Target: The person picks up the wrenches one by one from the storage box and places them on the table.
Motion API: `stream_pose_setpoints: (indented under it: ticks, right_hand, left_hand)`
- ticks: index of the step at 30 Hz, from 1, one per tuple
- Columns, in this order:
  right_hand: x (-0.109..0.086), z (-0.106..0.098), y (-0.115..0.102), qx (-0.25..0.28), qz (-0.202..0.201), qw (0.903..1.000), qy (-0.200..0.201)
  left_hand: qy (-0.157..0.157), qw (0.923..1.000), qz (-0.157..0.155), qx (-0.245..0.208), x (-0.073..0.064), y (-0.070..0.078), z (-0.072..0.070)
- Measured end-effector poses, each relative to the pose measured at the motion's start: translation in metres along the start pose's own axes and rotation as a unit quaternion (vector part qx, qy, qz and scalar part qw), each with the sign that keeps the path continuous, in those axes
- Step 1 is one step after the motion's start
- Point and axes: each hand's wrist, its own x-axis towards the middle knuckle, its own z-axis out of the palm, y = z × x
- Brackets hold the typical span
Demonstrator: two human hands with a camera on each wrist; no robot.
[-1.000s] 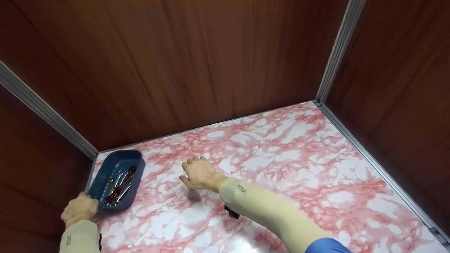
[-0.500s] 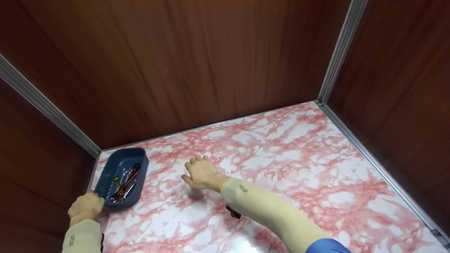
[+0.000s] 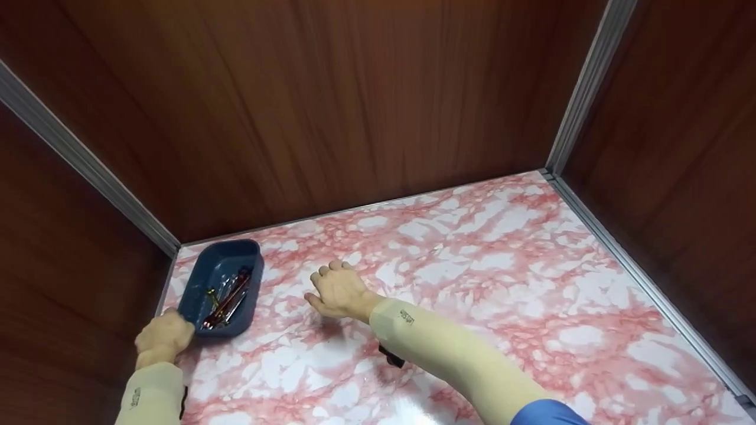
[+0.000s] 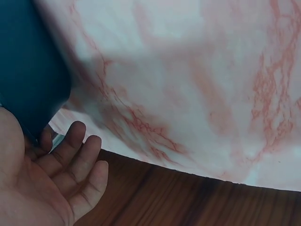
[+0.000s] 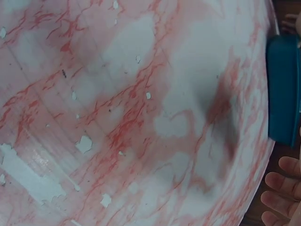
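Note:
A dark blue rectangular plastic bin (image 3: 256,289) stands at the far left of the marbled table. Several thin shiny items (image 3: 224,301), red, silver and yellow, lie inside; they are too small to identify. My left hand (image 3: 165,335) holds the bin's near-left corner. In the left wrist view, that hand (image 4: 56,174) has its thumb side at the bin's corner (image 4: 35,80), the other fingers loosely bent outside. My right hand (image 3: 338,290) hovers palm down to the right of the bin, fingers spread, holding nothing. Its fingers (image 5: 280,197) show at the right wrist view's edge.
The tabletop (image 3: 472,265) has a pink and white marbled pattern. Dark wooden panels (image 3: 354,106) rise behind it and at both sides, joined by metal corner rails (image 3: 590,88). The bin sits near the back-left corner.
The head view has shifted slightly. The bin and my left hand on it have come a little to the right, slightly farther from the left panel. My right hand has stayed nearly still.

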Motion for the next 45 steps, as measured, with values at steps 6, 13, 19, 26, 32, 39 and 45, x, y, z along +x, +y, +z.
stream_pose_setpoints:
  ticks: [6,13,19,26,32,39,45]
  right_hand:
    - [-0.001,0.0,-0.001,0.013,-0.009,0.9999,0.004]
    - [-0.002,0.004,-0.001,0.02,-0.007,0.9998,0.001]
    - [-0.007,0.009,-0.001,0.015,-0.004,0.9999,-0.005]
    - [-0.009,0.011,-0.001,0.011,-0.019,0.9997,0.0]
    - [-0.008,0.009,-0.004,0.026,-0.011,0.9996,-0.005]
    - [-0.005,0.009,-0.01,0.026,-0.008,0.9996,-0.012]
    - [-0.004,0.009,-0.014,0.024,0.001,0.9996,-0.011]
  left_hand:
    - [0.009,0.9998,0.007,0.017,-0.004,0.011,0.004]
    - [0.02,0.9994,0.019,0.021,-0.009,0.022,0.009]
    - [0.04,0.9988,0.023,0.013,-0.009,0.033,0.016]
    - [0.057,0.9982,0.019,-0.009,-0.016,0.046,0.023]
    - [0.067,0.9975,0.015,-0.016,-0.023,0.058,0.028]
    - [0.082,0.9965,0.016,-0.013,-0.025,0.071,0.03]
    - [0.085,0.9961,0.012,-0.02,-0.024,0.08,0.034]
